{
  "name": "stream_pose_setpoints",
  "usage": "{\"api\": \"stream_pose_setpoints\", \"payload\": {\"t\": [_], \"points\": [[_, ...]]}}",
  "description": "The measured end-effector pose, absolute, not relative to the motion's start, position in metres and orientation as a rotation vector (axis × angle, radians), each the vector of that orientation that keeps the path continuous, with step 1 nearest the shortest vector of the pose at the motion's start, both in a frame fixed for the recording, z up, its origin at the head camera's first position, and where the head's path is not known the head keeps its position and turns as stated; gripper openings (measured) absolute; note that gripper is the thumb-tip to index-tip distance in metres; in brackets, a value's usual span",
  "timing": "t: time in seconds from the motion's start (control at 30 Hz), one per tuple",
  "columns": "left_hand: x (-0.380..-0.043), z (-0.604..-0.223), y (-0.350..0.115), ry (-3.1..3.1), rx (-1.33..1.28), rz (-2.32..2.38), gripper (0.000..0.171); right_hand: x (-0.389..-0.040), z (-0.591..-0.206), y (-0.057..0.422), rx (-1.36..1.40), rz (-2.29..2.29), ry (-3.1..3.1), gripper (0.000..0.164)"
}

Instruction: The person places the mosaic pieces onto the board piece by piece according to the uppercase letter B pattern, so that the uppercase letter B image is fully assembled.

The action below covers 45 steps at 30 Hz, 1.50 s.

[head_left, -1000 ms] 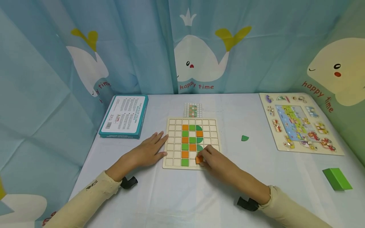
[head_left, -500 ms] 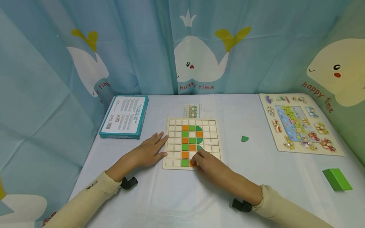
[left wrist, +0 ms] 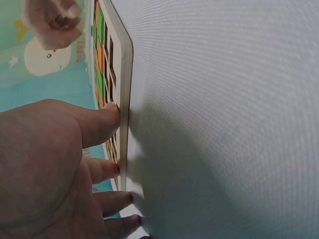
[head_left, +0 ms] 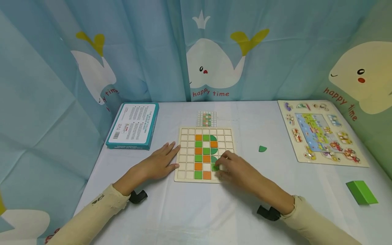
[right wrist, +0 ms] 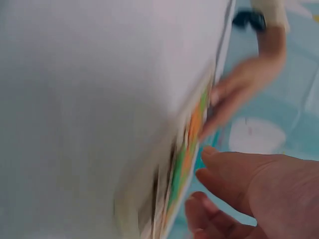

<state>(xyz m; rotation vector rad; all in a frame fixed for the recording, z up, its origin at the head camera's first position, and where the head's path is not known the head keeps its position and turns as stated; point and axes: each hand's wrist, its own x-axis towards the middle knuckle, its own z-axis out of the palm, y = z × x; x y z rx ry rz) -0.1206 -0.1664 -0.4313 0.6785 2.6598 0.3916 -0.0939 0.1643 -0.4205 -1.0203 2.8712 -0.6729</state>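
A wooden grid board [head_left: 186,160] lies on the table, with orange and green square tiles and darker green rounded pieces set in its cells. Along its left edge my left hand [head_left: 160,160] rests with fingers spread, thumb and fingertips right at the rim. An orange tile [head_left: 207,175] sits in the bottom row beside a green one [head_left: 198,175]. Over the lower right cells hovers my right hand [head_left: 237,170], fingers loosely bent, nothing between them in the right wrist view [right wrist: 229,194]. Its fingertips partly cover a green tile [head_left: 215,167].
Behind the board lies a small pattern card [head_left: 207,118]. A loose dark green rounded piece [head_left: 262,149] is to the right. A teal box [head_left: 133,126] stands at left, a picture puzzle board [head_left: 321,132] at far right, and a green block [head_left: 362,192] nearer the front.
My right hand has carried an orange tile left into the bottom row, released it, and drawn back to the right. The left hand has stayed at the board's edge.
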Motion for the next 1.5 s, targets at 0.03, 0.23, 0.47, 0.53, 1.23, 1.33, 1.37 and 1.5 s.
{"api": "stream_pose_setpoints", "payload": {"t": [0.03,0.23,0.47,0.53,1.23,1.33,1.37,1.5], "points": [[-0.120,-0.431,-0.166,2.659,0.674,0.389,0.075,-0.098,-0.417,0.172,-0.969,-0.661,2.888,0.022],[-0.120,-0.431,-0.167,2.657,0.658,0.391,0.075,-0.121,-0.399,0.227,-0.695,-0.572,2.998,0.030],[-0.119,-0.430,-0.168,2.654,0.655,0.398,0.075,-0.133,-0.399,0.275,-0.377,-0.543,2.931,0.043],[-0.119,-0.431,-0.168,2.654,0.656,0.399,0.075,-0.136,-0.402,0.280,-0.315,-0.538,2.906,0.044],[-0.120,-0.430,-0.166,2.652,0.659,0.385,0.075,-0.146,-0.425,0.270,-0.318,-0.682,2.917,0.025],[-0.121,-0.429,-0.165,2.650,0.660,0.381,0.075,-0.146,-0.427,0.268,-0.324,-0.664,2.925,0.025],[-0.121,-0.429,-0.165,2.650,0.663,0.385,0.075,-0.146,-0.427,0.268,-0.331,-0.663,2.926,0.024],[-0.121,-0.429,-0.165,2.654,0.673,0.390,0.074,-0.145,-0.428,0.265,-0.351,-0.667,2.935,0.021]]}}
